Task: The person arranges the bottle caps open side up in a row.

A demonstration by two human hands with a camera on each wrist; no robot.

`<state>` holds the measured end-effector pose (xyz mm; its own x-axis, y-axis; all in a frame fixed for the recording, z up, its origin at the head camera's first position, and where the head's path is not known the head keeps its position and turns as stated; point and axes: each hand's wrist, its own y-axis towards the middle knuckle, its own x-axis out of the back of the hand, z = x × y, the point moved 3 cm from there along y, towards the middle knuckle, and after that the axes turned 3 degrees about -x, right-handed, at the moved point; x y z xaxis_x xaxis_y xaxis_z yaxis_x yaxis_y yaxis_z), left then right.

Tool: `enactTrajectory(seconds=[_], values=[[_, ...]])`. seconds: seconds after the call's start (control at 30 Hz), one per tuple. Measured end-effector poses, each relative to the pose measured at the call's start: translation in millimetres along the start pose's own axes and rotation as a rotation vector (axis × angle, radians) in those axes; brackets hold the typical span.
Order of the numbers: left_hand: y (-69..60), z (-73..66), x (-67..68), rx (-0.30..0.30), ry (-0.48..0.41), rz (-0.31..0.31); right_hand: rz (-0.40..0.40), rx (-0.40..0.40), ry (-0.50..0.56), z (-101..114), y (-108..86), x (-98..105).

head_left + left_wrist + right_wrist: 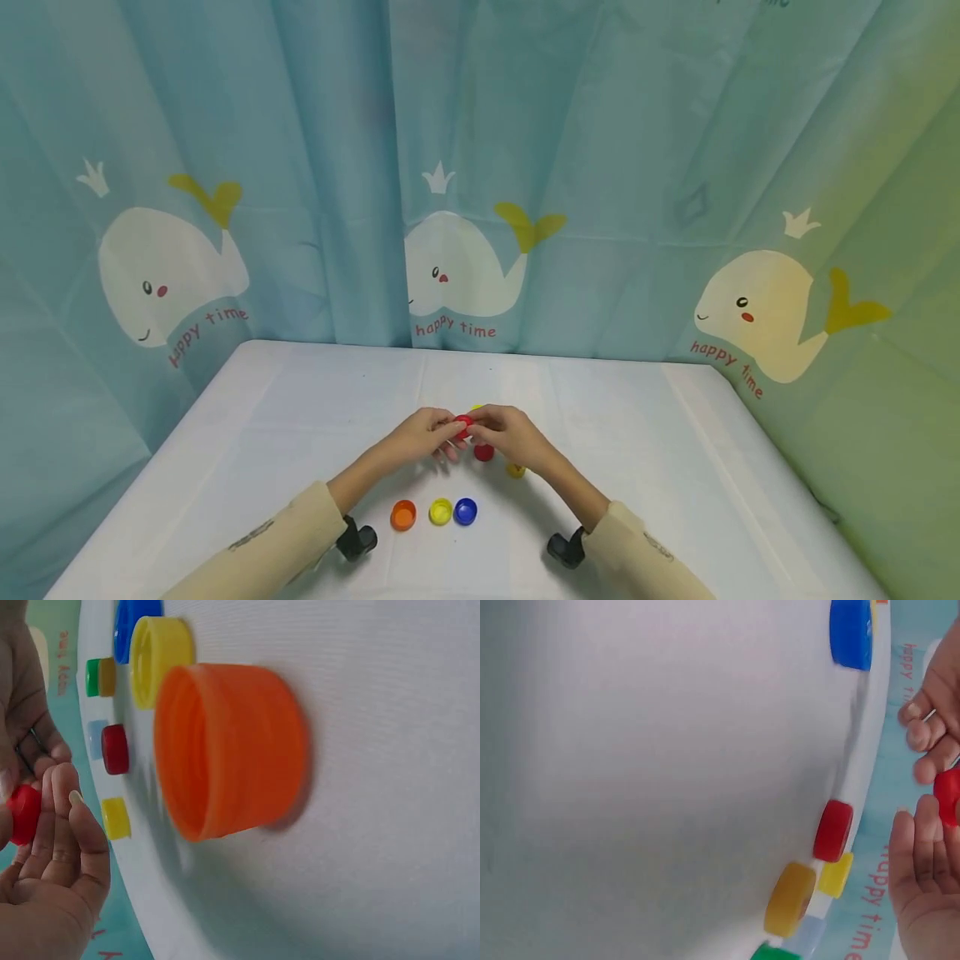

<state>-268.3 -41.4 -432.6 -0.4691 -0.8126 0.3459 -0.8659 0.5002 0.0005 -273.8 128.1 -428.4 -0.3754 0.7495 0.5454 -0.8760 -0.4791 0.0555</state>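
Observation:
Both hands meet over the table at a small red cap. The left hand pinches it from the left, thumb on the cap. On the other side the right hand also holds it with thumb and fingertips. Below the hands lie a darker red cap and an amber cap. The fingers partly cover the held cap.
Nearer the person, orange, yellow and blue caps stand in a row on the white table. Another yellow cap, a green one and a pale blue one lie beyond.

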Motion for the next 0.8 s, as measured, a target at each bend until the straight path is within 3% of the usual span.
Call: enactTrajectory(seconds=[0.23, 0.43, 0.8], values=[[-7.3, -6.0, 0.3, -0.026, -0.057, -0.006, -0.032, -0.036, 0.055, 9, -5.8, -2], [-9.0, -10.0, 2.5, -0.054, -0.025, -0.024, -0.029, -0.065, 0.044, 10, -12.1, 4], [-11.8, -14.6, 2.9, -0.117, -0.016, 0.041, 0.048, -0.009, 0.017, 17, -25.4, 11]])
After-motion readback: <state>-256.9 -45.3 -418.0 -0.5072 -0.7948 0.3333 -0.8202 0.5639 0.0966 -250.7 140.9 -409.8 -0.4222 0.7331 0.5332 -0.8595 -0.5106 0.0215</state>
